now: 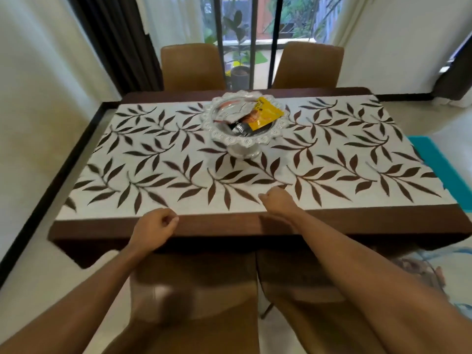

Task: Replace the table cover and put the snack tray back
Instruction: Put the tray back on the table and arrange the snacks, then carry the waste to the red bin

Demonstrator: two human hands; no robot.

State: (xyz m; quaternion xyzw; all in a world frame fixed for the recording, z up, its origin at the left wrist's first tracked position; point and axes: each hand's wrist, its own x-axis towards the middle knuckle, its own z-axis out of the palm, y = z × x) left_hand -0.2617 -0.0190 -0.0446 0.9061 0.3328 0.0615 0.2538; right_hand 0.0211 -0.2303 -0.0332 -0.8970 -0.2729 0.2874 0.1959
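A white table cover (158, 159) with a dark brown leaf print and brown borders lies flat over the whole table. The snack tray (217, 134), a clear footed bowl with a scalloped rim, stands on it at the far middle and holds a yellow snack packet (265, 114) and a dark one. My left hand (153, 226) hovers over the near brown border with its fingers curled in and nothing in them. My right hand (277, 200) rests as a loose fist on the cover near the front edge, also holding nothing.
Two brown chairs (192, 66) stand at the far side before a glass door with potted plants behind it. Two more brown chairs (194, 290) are tucked in under the near edge below my arms. A teal mat (431, 159) lies on the floor at the right.
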